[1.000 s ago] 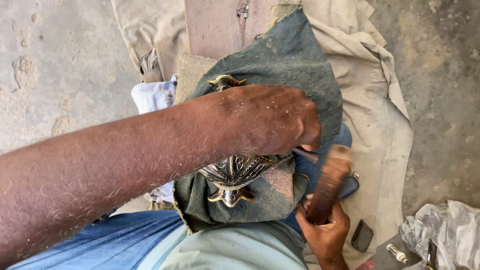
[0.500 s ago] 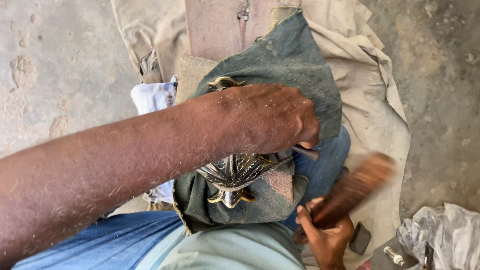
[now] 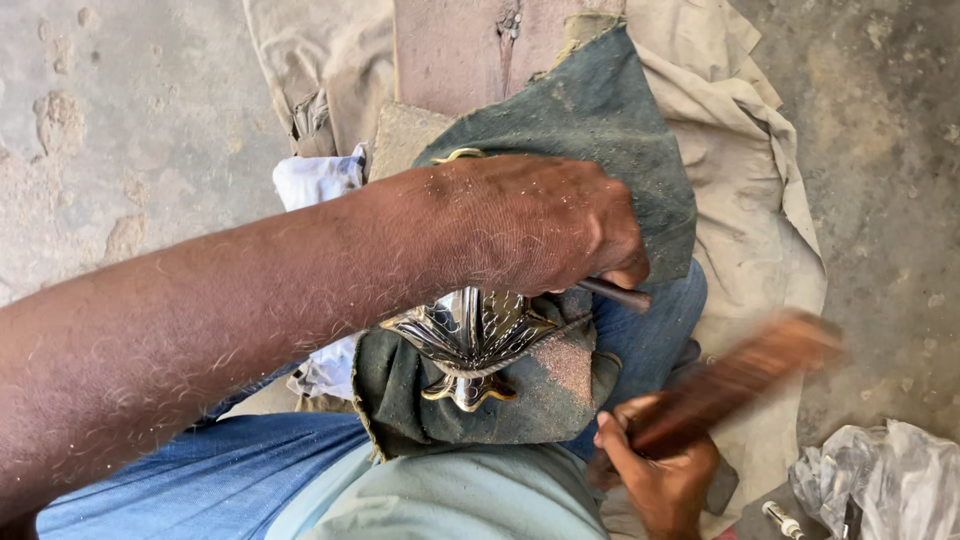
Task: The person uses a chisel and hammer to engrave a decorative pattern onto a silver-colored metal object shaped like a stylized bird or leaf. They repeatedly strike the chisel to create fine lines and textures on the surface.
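Observation:
My left hand (image 3: 540,222) is closed around a thin dark metal punch (image 3: 615,294) and rests over a shiny embossed silver-and-brass metal piece (image 3: 468,338). That piece lies on a dark green cloth (image 3: 600,120) draped over my lap. Lower right, my right hand (image 3: 660,470) grips a brown wooden mallet (image 3: 735,380), which is blurred with motion and tilted up to the right, away from the punch. Much of the metal piece is hidden under my left hand and forearm.
A beige cloth (image 3: 760,200) lies beneath the green one, over a wooden block (image 3: 450,50). A white rag (image 3: 315,180) is at the left. A crumpled plastic bag (image 3: 885,480) and a small tool (image 3: 782,520) lie on the concrete floor (image 3: 120,130) at lower right.
The mallet in my right hand has swung out from near the punch, first upright and now tilted far to the right. My left hand has stayed on the punch and metal piece.

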